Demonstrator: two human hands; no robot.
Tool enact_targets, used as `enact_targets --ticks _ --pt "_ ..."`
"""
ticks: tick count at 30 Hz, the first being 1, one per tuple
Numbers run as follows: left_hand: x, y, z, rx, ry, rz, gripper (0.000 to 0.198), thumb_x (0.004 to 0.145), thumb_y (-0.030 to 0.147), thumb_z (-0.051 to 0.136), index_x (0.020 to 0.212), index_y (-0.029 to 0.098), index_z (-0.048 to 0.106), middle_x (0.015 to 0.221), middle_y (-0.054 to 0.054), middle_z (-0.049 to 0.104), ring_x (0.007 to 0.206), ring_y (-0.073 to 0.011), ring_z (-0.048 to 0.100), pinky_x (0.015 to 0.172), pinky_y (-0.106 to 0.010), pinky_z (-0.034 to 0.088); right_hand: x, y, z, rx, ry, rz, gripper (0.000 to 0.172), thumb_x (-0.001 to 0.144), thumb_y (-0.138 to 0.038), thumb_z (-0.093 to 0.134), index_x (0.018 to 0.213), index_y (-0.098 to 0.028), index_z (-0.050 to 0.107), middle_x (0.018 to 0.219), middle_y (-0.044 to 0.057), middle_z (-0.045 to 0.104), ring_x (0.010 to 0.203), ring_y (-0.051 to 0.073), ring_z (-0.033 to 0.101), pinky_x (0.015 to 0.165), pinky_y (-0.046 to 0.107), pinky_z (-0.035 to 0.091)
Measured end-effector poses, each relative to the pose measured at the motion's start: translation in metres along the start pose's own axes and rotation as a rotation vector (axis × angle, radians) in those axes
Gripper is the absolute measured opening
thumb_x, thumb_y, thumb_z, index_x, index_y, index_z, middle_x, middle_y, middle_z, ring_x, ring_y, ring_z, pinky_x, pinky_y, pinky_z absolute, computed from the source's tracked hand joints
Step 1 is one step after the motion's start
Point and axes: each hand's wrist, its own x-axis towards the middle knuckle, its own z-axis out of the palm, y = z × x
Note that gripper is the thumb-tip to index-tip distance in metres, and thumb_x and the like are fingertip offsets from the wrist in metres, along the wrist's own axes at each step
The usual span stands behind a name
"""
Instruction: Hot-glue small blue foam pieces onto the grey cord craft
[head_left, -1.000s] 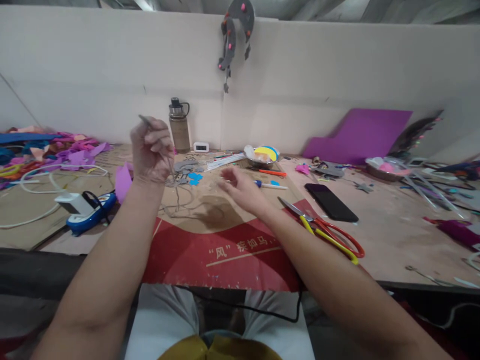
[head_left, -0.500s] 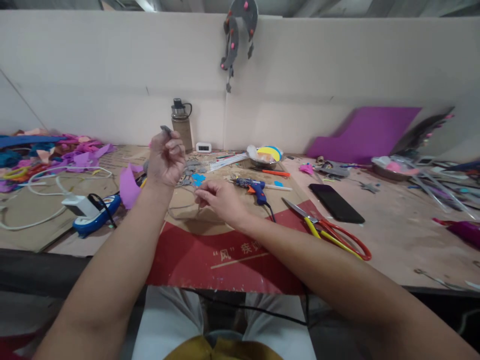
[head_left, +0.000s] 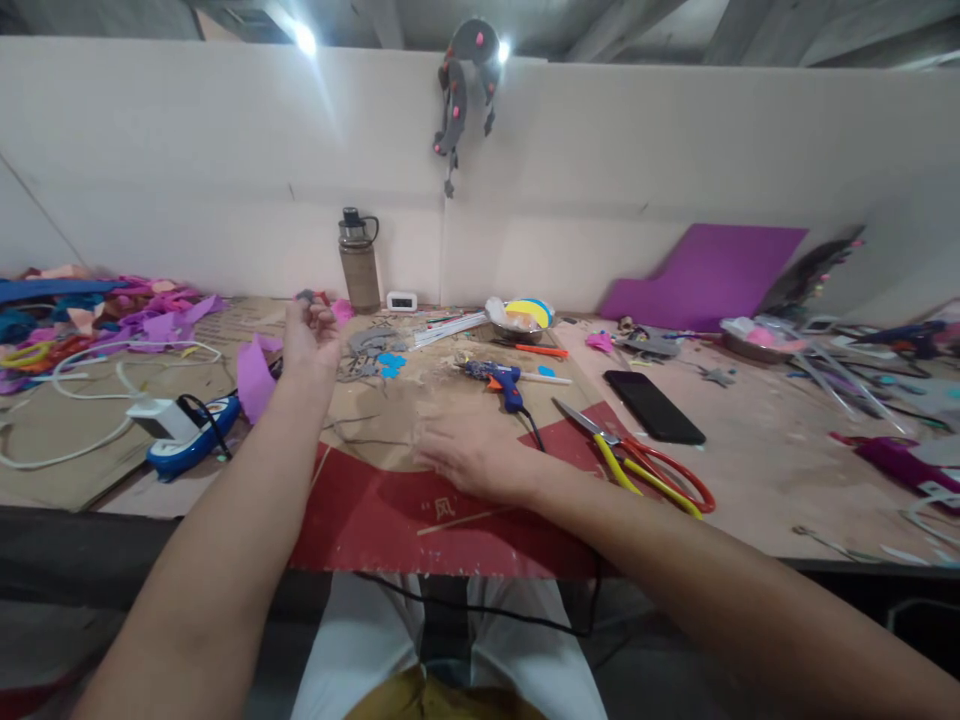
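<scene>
My left hand [head_left: 309, 338] reaches out over the left of the brown and red cardboard sheet [head_left: 450, 515], fingers pinched on a small grey piece. It is near a purple foam scrap [head_left: 253, 375] and a cluster of grey and blue foam cut-outs [head_left: 373, 353]. My right hand [head_left: 469, 458] lies flat, palm down, on the cardboard with fingers spread and nothing in it. A blue glue gun [head_left: 499, 380] lies just beyond it, its black cord running toward me. Yellow and red scissors [head_left: 637, 462] lie to the right of that hand.
A black phone [head_left: 654, 406] lies right of the scissors. A water bottle [head_left: 358, 262] and small white clock [head_left: 402, 300] stand by the back wall. A white charger and blue device [head_left: 180, 432] with cables sit left. Coloured foam scraps [head_left: 97, 310] pile far left; purple sheet [head_left: 697, 272] leans right.
My left hand has dropped from a raised position and moved outward to the left. My right hand has gone from a pinch near the middle to lying flat on the cardboard, closer to me.
</scene>
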Motion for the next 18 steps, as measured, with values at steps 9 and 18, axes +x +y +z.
enact_targets --ticks 9,18 --pt "-0.003 -0.008 0.001 0.065 0.021 -0.038 0.028 0.09 0.003 0.04 0.066 0.017 0.047 0.046 0.007 0.048 0.037 0.001 0.043 0.038 -0.006 0.035 -0.013 -0.029 -0.021 0.114 -0.066 -0.048 0.041 0.09 -0.057 0.046 0.083 -0.019 0.062 0.084 0.007 0.064 0.077 0.019 0.054 0.066 0.032 0.036" --pt "-0.036 -0.036 0.008 0.377 -0.33 0.037 0.015 0.08 0.008 0.058 0.066 0.014 0.06 0.062 -0.001 0.062 0.044 -0.0037 0.052 0.041 -0.012 0.039 -0.03 0.084 0.005 0.115 0.059 1.038 0.025 0.077 -0.034 0.064 0.087 -0.012 0.064 0.089 0.018 0.067 0.084 0.026 0.062 0.073 0.034 0.045"
